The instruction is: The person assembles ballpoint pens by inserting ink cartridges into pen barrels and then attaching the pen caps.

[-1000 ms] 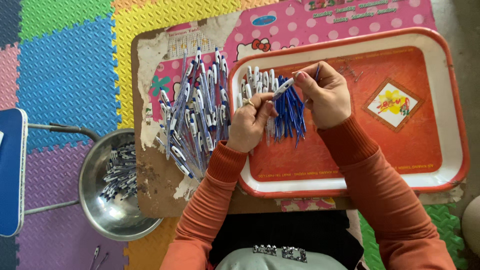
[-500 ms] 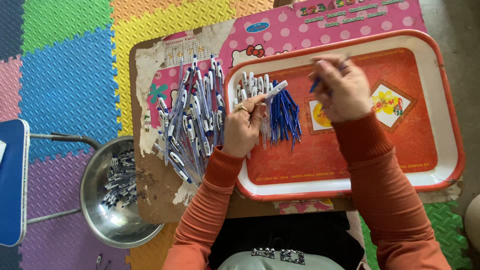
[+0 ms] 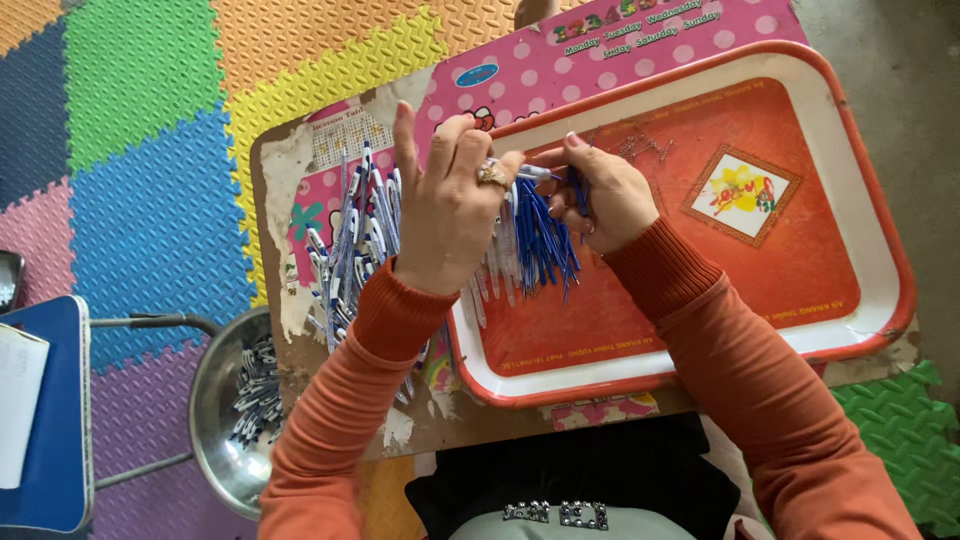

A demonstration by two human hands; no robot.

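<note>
Both hands have come together over the red tray [image 3: 860, 250]. The left hand [image 3: 450, 205] pinches a white pen [image 3: 530, 172]; the right hand [image 3: 605, 195] grips a blue refill [image 3: 578, 190], the next pen apparently under way.

Both arms wear long orange sleeves with ribbed cuffs at the wrists. The left hand [image 3: 452, 205] carries a gold-coloured ring on one finger. Dark clothing with a studded band covers the waist.
</note>
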